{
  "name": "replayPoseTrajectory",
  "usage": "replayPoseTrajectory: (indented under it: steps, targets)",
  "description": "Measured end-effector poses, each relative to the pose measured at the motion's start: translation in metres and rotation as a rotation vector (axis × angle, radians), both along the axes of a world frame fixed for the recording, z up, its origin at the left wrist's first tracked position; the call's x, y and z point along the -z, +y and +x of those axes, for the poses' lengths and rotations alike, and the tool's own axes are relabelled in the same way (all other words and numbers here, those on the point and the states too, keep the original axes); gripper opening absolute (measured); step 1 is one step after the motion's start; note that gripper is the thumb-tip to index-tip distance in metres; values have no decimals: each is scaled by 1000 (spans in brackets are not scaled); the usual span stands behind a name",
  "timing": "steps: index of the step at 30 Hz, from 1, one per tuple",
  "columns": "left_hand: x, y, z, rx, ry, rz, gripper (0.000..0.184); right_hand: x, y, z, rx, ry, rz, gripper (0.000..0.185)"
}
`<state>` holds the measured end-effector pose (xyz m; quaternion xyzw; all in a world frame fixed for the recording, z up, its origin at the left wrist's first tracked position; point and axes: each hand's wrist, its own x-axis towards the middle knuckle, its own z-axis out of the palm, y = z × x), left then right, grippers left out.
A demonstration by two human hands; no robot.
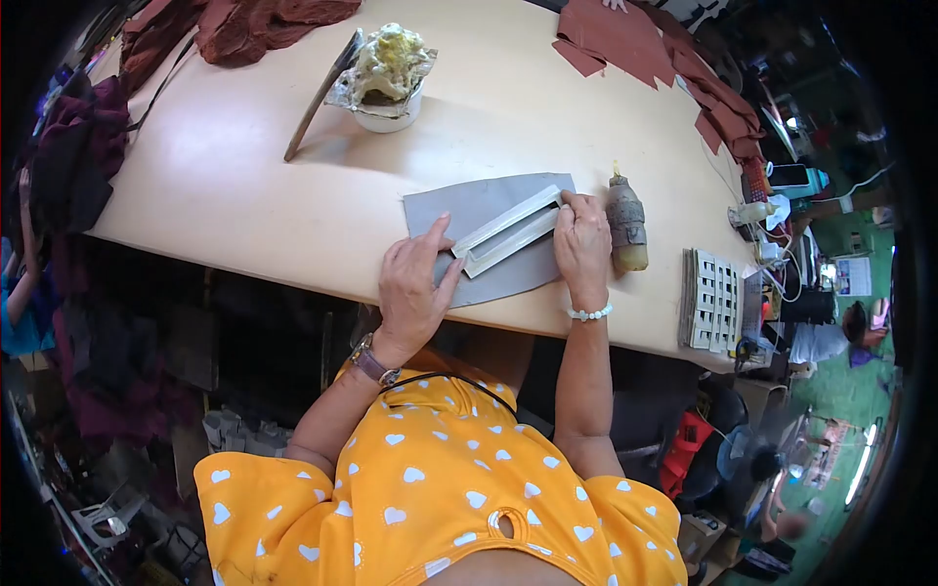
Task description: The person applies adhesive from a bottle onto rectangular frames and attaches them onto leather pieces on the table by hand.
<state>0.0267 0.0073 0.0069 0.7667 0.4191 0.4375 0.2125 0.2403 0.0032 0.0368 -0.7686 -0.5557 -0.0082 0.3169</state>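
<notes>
A long, narrow pale frame with a slot down its middle (508, 232) lies slantwise over a grey sheet of material (430, 205). My right hand (583, 244) is closed on the frame's upper right end, fingers curled. At its lower left end, my left hand (415, 278) has the thumb and a finger against the frame, with the index finger lifted away. Part of the sheet is hidden under the frame and hands. Just right of my right hand is a wrapped bottle with a narrow tip (626, 225), yellowish at its base.
A white tub (391, 115) topped with a crusted yellowish mass stands farther back, a stick (322, 96) leaning on it. Slotted pale panels (713, 301) sit at the table's right edge. Reddish-brown pieces (616, 39) lie at the back right, where another person's hand (615, 5) shows.
</notes>
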Motion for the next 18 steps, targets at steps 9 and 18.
replayPoseTrajectory:
  steps: [9,18]
  targets:
    - [-1,-1,0,-8,18,19,53,-36,-8,-3,-47,215,97,18]
    - [4,0,3,4,29,-23,53,-50,-71,61,167,795,292,36]
